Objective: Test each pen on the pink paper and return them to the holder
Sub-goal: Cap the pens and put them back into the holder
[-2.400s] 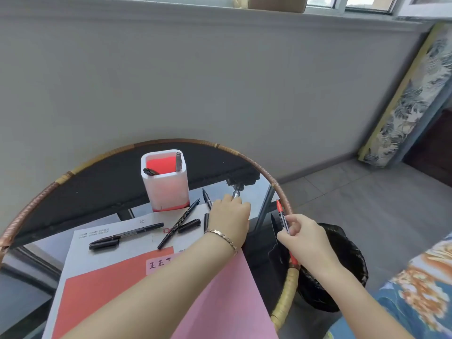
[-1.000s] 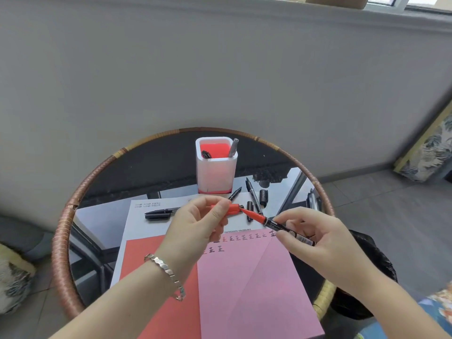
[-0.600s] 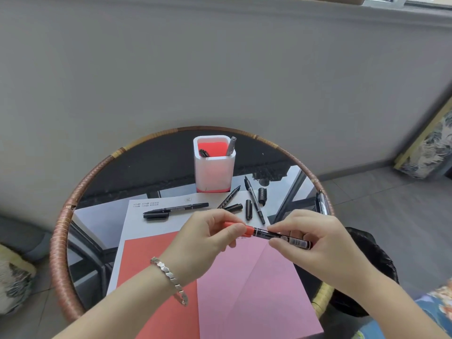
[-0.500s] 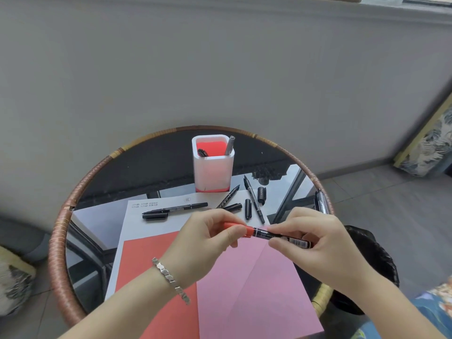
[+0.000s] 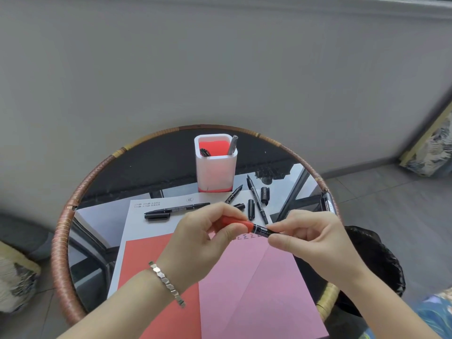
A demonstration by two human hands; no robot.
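Both hands hold one red-capped pen level above the pink paper. My left hand pinches its red cap end; my right hand grips the black barrel. The cap sits on the pen. The white pen holder stands at the back of the table with two pens inside. Loose black pens and caps lie on the white sheet between holder and hands. Small written marks show on the pink paper's top edge under the pen.
The round glass table has a woven rim. A red sheet lies left of the pink one. Another pen lies at the table's right rim. A black-lined bin stands on the floor to the right.
My right hand brought the red pen from the table's right side to the middle. The cap in my left hand and the pen came together; the tip is now covered.
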